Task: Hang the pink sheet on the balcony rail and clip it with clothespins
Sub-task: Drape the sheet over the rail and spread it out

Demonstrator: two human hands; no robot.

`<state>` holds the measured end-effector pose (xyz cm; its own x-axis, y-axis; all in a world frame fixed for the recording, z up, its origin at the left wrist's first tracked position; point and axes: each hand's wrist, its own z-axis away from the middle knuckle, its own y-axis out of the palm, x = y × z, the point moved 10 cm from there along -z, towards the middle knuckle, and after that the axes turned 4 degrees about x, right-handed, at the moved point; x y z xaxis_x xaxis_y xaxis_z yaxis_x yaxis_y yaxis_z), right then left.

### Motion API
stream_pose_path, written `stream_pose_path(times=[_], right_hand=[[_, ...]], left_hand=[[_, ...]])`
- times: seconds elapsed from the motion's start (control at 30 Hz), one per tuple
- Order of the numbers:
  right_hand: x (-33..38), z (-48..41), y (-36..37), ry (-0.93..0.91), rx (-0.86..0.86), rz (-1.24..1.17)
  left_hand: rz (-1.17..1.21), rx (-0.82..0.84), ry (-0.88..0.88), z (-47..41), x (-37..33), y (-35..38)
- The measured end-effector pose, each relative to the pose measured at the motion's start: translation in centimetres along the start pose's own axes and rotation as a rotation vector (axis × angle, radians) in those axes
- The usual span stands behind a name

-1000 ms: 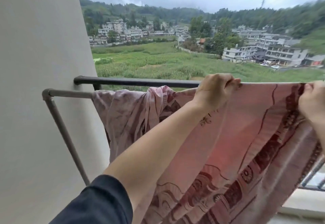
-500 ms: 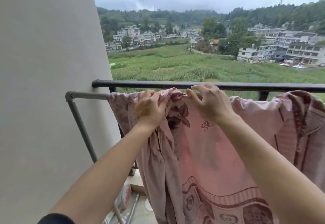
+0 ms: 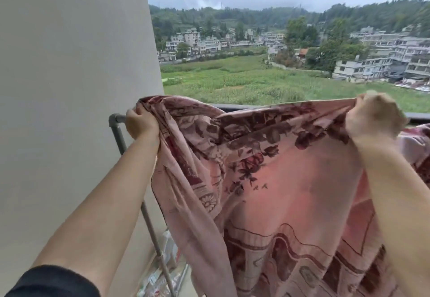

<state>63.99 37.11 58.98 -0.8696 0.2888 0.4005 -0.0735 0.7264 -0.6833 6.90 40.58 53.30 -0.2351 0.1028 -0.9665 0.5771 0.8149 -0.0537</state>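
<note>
Grips, head view: left grip [image 3: 140, 123] has its fingers curled tight round a bunched corner of the pink sheet [image 3: 279, 180]; right grip [image 3: 372, 121], blurred, is closed on the sheet's top edge.
Sheet: held up in front of the person, its top edge stretched between the two grips, the rest hanging in folds out of the bottom of the picture; dark red flowers and borders printed on it.
Rail: dark balcony rail [image 3: 232, 106] shows just behind the sagging top edge; whether the cloth touches it cannot be told.
Writing: print on the clutter [image 3: 162, 261] by the foot of the pipe is too blurred to read.
Count: two grips, one sheet, one dark rail, one grey pipe [image 3: 116, 131], one dark sleeve [image 3: 53, 282].
Edges and room: left grip sits just beside the pipe's elbow and near the pale wall [image 3: 69, 87]; more pink cloth runs off the right edge past the right grip; beyond the rail lie a green field [image 3: 244, 80] and buildings [image 3: 384, 63].
</note>
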Motion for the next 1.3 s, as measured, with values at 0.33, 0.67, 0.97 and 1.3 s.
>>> stream_pose_path(times=[0.33, 0.67, 0.97, 1.3], right_hand=[[24.0, 8.8, 4.7, -0.683, 0.471, -0.435], [36.1, 9.3, 12.9, -0.660, 0.922, -0.603], [43.2, 13.5, 20.3, -0.865, 1.136, -0.255], [56.8, 13.8, 18.0, -0.866, 0.797, -0.552]], left_hand=[[0.005, 0.271, 0.135, -0.6, 0.5, 2.6], [-0.030, 0.553, 0.390, -1.4, -2.1, 1.8], [-0.227, 0.452, 0.645, -7.1, -2.2, -0.8], [0.133, 0.223, 0.114, -18.6, 5.3, -4.4]])
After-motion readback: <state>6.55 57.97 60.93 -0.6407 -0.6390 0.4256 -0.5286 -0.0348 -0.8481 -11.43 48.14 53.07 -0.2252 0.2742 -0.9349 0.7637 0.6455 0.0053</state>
